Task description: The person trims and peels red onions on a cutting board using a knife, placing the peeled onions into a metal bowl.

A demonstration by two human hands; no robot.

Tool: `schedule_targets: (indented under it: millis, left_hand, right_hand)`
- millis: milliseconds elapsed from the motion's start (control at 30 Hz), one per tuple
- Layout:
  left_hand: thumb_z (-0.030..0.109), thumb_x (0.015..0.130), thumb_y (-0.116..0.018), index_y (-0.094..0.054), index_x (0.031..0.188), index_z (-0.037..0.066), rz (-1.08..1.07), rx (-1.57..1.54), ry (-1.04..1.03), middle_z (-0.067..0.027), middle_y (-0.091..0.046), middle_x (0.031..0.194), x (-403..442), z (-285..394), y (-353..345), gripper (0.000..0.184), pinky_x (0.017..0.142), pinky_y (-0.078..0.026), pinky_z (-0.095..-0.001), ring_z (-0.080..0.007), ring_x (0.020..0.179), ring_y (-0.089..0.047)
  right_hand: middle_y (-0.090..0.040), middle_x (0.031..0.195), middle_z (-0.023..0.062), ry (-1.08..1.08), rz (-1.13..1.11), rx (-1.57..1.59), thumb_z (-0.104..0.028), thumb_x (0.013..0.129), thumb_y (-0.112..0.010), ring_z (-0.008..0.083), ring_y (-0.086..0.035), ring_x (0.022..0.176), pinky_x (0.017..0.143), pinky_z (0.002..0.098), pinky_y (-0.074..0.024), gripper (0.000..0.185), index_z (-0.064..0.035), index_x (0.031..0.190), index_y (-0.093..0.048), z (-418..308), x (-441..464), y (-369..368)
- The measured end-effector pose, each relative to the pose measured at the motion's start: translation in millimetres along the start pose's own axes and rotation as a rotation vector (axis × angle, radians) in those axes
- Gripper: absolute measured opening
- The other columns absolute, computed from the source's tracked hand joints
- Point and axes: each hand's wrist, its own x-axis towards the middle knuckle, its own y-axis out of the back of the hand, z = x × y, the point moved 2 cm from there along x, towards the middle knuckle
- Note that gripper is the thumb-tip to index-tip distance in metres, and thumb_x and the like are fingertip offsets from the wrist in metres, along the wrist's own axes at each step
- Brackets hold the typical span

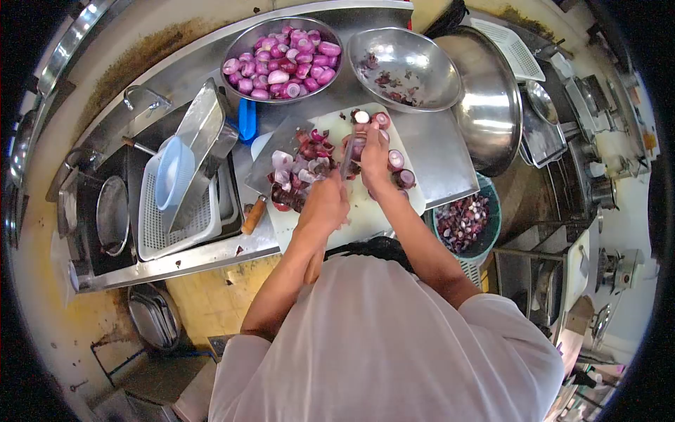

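Observation:
My left hand is closed around a small knife, its blade pointing away from me. Just right of the blade, my right hand grips a red onion, partly hidden by the fingers. Both hands are above a white cutting board. Peeled skins and onion trimmings are heaped to the left of the knife. Several red onions lie along the board's right side. A cleaver with a wooden handle rests at the left edge, its blade partly under the trimmings.
A steel bowl of peeled onions stands behind the board, beside a steel bowl with skin scraps. A large steel basin leans at right, above a green bin of trimmings. Left are a sink, a white basket and a blue-handled item.

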Motion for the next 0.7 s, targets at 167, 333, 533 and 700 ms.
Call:
schedule_targets:
  millis: [167,333,533,700]
  left_hand:
    - [0.008,0.097,-0.048,-0.047,0.095,-0.004,0.166,0.12,-0.145,-0.0129,-0.058,0.063,22,-28,-18,0.012,0.036,-0.049,-0.0338,-0.0201,0.046,-0.063]
    - [0.007,0.095,-0.049,-0.049,0.092,-0.004,0.321,0.221,-0.196,-0.0249,-0.06,0.064,23,-20,-22,0.012,0.048,-0.05,-0.0475,-0.0376,0.056,-0.065]
    - [0.007,0.09,-0.053,-0.051,0.09,-0.005,0.389,0.233,-0.176,-0.0305,-0.06,0.07,26,-20,-24,0.012,0.059,-0.048,-0.0559,-0.049,0.067,-0.062]
    - [-0.001,0.082,-0.054,-0.053,0.096,-0.006,0.447,0.409,-0.164,-0.0298,-0.062,0.07,29,-37,-12,0.015,0.058,-0.05,-0.0548,-0.0466,0.065,-0.064]
  right_hand:
    - [-0.064,0.081,0.0145,-0.134,0.038,0.058,-0.047,0.105,-0.031,0.025,-0.065,0.065,0.058,0.0373,-0.0535,0.051,-0.0012,0.104,-0.053,10,-1,-2]
    - [-0.063,0.081,0.0175,-0.461,0.089,0.431,-0.039,0.107,-0.027,0.0324,-0.063,0.066,0.062,0.0426,-0.0543,0.046,0.0001,0.103,-0.052,20,-2,-8]
    - [-0.062,0.088,0.0162,-0.543,0.217,0.634,-0.036,0.106,-0.03,0.0345,-0.062,0.067,0.065,0.0468,-0.055,0.043,0.0015,0.102,-0.051,32,3,-7]
    - [-0.062,0.088,0.0132,-0.381,0.272,0.24,-0.041,0.104,-0.036,0.0306,-0.065,0.072,0.06,0.0446,-0.0563,0.042,-0.0029,0.102,-0.053,13,-9,-9]
